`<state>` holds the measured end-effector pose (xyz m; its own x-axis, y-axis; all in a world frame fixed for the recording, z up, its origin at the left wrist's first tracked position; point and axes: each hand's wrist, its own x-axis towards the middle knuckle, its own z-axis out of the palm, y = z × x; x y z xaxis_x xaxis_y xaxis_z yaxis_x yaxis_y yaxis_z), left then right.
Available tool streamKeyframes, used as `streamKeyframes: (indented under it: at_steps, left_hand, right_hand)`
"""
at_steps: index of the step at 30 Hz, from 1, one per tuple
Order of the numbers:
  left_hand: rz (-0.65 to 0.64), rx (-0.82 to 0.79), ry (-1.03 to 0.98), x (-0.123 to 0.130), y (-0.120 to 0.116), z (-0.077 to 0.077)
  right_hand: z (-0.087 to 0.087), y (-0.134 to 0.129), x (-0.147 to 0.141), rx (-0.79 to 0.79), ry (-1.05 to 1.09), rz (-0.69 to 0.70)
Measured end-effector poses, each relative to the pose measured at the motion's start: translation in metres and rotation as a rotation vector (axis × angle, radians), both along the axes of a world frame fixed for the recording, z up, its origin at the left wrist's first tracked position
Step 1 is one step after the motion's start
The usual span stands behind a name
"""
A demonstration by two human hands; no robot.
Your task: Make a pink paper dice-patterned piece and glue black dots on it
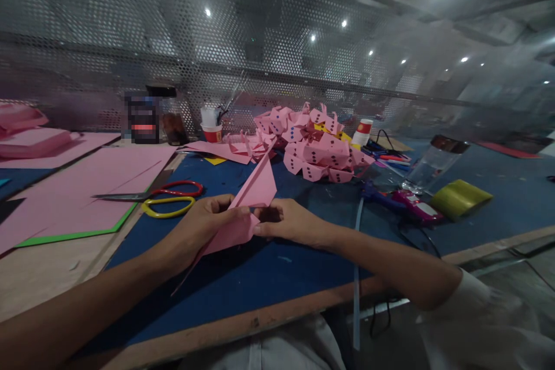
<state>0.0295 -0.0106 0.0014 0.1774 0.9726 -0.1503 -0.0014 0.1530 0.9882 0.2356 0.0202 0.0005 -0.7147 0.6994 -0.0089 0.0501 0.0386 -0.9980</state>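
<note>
A folded pink paper piece (260,185) is held over the blue table mat (277,277), its pointed end reaching up and away. My left hand (203,222) is closed on it, the thumb pressed along the fold. At the paper's lower right edge, my right hand (288,221) pinches it with thumb and fingers, the fingers curled partly behind the sheet. Left of my hands lie scissors (169,203) with one red and one yellow handle loop, their blades over pink sheets (95,185). Beyond my hands stands a heap of folded pink paper shapes with dark dots (318,153).
Paper cups (211,132) and a dark-lidded jar (174,121) stand along the mesh wall. To the right are a glue gun (411,203), a yellow roll (462,199), a clear jar (433,165) and pens (392,159). A translucent strip (357,277) crosses the table's front edge.
</note>
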Motion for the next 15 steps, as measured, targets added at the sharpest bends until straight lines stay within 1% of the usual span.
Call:
streamKeyframes:
  at_steps: [7,15]
  left_hand:
    - [0.037,0.007,0.011,0.003,-0.0015,0.0039]
    - [0.046,-0.005,-0.005,0.0047,-0.0009,0.0054]
  right_hand:
    - [0.0006,-0.0005,-0.0008,-0.04,-0.023,-0.046]
    - [-0.0038,0.0031,-0.0001,0.021,-0.049,-0.04]
